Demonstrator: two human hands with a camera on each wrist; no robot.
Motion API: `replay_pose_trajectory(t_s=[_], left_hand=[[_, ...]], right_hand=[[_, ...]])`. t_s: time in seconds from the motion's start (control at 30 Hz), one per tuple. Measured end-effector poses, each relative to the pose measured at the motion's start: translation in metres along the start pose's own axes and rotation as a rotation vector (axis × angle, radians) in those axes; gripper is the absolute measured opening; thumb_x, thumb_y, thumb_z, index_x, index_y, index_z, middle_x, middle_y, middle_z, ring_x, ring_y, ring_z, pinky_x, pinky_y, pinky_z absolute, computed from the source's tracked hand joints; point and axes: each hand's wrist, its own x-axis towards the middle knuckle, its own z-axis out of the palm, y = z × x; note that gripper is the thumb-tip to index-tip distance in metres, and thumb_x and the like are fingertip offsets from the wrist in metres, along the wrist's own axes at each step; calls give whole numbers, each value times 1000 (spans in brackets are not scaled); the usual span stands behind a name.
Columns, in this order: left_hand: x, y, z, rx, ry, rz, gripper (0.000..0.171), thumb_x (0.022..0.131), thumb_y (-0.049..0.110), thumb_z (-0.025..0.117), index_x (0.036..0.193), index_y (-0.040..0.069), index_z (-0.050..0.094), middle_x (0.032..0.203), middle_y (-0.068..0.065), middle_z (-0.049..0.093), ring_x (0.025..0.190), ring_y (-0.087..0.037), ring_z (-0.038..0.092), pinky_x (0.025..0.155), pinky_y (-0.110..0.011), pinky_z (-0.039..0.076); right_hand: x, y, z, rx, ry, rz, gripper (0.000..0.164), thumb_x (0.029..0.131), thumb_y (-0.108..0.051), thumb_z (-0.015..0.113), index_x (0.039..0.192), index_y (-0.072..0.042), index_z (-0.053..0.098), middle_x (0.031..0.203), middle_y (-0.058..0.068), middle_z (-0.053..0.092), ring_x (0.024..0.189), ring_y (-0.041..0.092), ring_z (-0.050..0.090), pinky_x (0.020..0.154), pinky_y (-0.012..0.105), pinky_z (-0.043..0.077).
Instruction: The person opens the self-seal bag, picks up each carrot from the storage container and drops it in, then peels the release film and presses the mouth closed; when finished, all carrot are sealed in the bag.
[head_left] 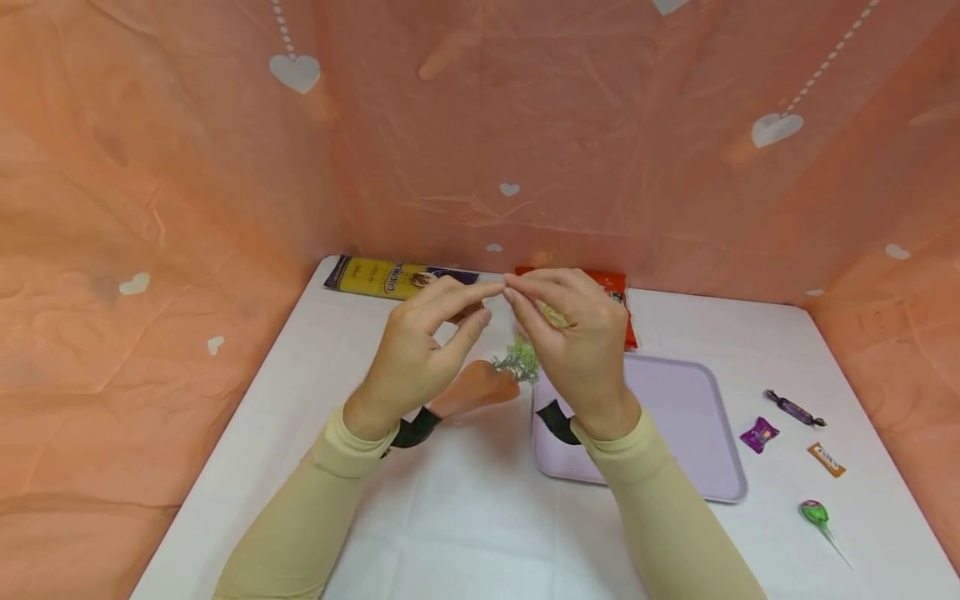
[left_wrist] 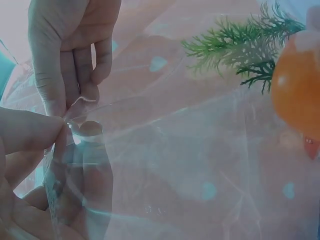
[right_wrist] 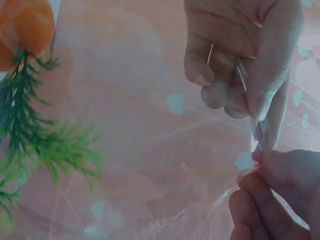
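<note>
Both hands meet over the middle of the table, fingertips together. My left hand pinches the edge of a clear plastic bag between thumb and fingers. My right hand pinches the same edge close beside it. The clear film hardly shows in the head view, but its creases catch light in the left wrist view. Below the hands is an orange carrot-shaped thing with feathery green sprigs. Its glossy orange side fills the right edge of the left wrist view.
A lilac tray lies under the right forearm. Behind the hands are a yellow and purple packet and a red packet. Several wrapped sweets, one a purple sweet, and a green lollipop lie at the right.
</note>
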Motion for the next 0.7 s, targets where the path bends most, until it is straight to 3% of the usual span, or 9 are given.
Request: replay_pose_trajectory(t_s=[0.17, 0.5, 0.7], left_hand=[[0, 0, 1, 0, -3, -4, 32, 97, 12, 66, 129, 17, 70, 97, 4, 65, 89, -6, 63, 81, -21, 57], [-1, -1, 1, 32, 0, -7, 31, 96, 14, 69, 127, 17, 72, 86, 6, 61, 82, -5, 61, 72, -23, 55], [-1, -1, 2, 41, 13, -2, 27, 96, 14, 70, 123, 14, 74, 80, 6, 57, 79, -5, 61, 67, -21, 48]], right_hand=[[0, 3, -1, -57, 1, -25, 12, 90, -18, 76, 98, -11, 82, 92, 1, 78, 81, 14, 70, 69, 28, 57], [0, 8, -2, -52, -13, 11, 11, 90, -16, 75, 92, -9, 82, 87, 2, 78, 79, 15, 71, 68, 37, 60], [0, 10, -3, -34, -19, 56, 11, 91, -18, 75, 92, -11, 82, 86, 1, 77, 81, 13, 71, 74, 31, 59]])
